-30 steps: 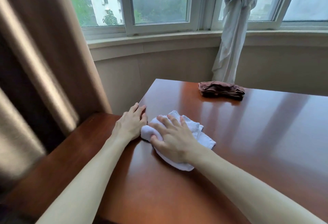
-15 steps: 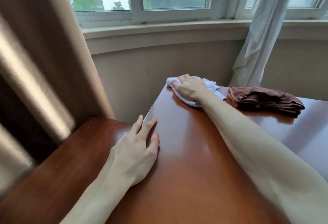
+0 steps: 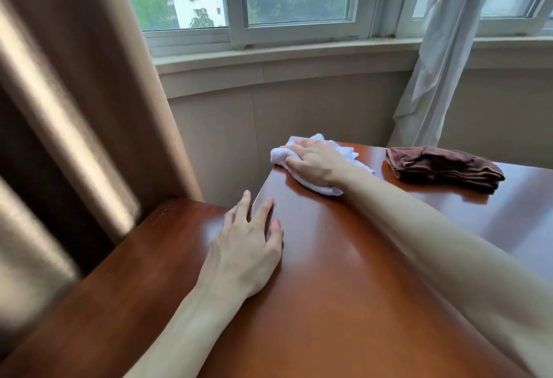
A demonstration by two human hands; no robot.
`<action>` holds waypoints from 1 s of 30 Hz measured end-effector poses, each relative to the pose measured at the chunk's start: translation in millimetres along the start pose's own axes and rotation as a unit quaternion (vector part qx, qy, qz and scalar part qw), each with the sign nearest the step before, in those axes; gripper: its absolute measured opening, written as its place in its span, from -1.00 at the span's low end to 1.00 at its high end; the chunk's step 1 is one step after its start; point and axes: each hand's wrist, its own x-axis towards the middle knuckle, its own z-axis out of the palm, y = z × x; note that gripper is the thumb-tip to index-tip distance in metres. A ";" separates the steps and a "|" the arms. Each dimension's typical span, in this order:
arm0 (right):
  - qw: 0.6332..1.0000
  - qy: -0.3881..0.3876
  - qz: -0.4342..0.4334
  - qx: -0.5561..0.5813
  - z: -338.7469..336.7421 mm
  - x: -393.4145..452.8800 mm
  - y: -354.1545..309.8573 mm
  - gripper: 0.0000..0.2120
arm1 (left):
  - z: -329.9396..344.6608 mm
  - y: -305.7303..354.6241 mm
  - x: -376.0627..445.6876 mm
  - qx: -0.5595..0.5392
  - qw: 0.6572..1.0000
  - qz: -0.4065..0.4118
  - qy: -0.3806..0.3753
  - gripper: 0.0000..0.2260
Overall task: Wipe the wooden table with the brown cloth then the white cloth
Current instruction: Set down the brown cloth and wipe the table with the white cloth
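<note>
On the glossy reddish-brown wooden table (image 3: 344,273) below the window, I see my right hand (image 3: 317,165), fingers spread flat, pressing the crumpled white cloth (image 3: 299,150) at the far left corner, unwiped surface lying toward me, where my left hand (image 3: 248,246) rests open, the folded brown cloth (image 3: 443,171) idle rightward

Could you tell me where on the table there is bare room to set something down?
The wooden table is bare between the left hand and the right forearm, and right of it below the brown cloth. The far corner is crowded: right hand on white cloth.
</note>
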 end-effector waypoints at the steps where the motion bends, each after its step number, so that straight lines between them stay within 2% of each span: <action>1: 0.999 0.005 0.049 -0.010 -0.7 12.0 7.9 -0.49 | -0.4 0.6 0.2 0.001 1.000 -0.006 -0.006 -0.53; 4: 0.997 -0.003 0.078 -0.007 3.7 31.5 12.0 -0.44 | -2.8 0.0 4.1 -0.002 0.999 -0.025 -0.020 -0.52; 8: 1.000 -0.011 0.021 0.005 5.9 15.3 -4.5 -0.61 | -2.9 2.9 0.9 0.005 0.999 -0.026 -0.023 -0.53; 11: 0.999 -0.039 -0.021 0.020 8.8 -9.3 -33.2 -0.52 | 0.3 -2.6 6.9 -0.002 0.999 -0.027 -0.019 -0.52; 14: 0.998 -0.045 -0.041 0.026 8.3 -45.6 -65.8 -0.41 | -2.1 -9.1 12.4 -0.093 0.996 -0.003 -0.005 -0.51; 17: 0.997 -0.048 -0.060 0.034 5.2 -91.4 -99.8 -0.41 | -28.1 -19.6 -2.3 -0.179 0.983 -0.014 0.028 -0.71; 19: 0.994 -0.056 -0.088 0.034 2.6 -123.8 -119.6 -0.50 | -49.4 -33.0 -21.2 -0.164 0.986 -0.016 0.037 -0.84; 21: 0.992 -0.052 -0.110 0.033 -0.8 -151.9 -137.9 -0.53 | -65.7 -45.8 -44.9 -0.126 0.991 0.000 0.044 -0.86; 27: 0.985 -0.059 -0.156 0.037 -4.6 -228.2 -204.8 -0.53 | -88.3 -60.1 -103.3 -0.113 0.990 -0.017 0.081 -0.79; 30: 0.981 -0.056 -0.179 0.056 -4.4 -270.4 -237.8 -0.46 | -92.1 -56.3 -128.4 -0.125 0.988 -0.027 0.087 -0.73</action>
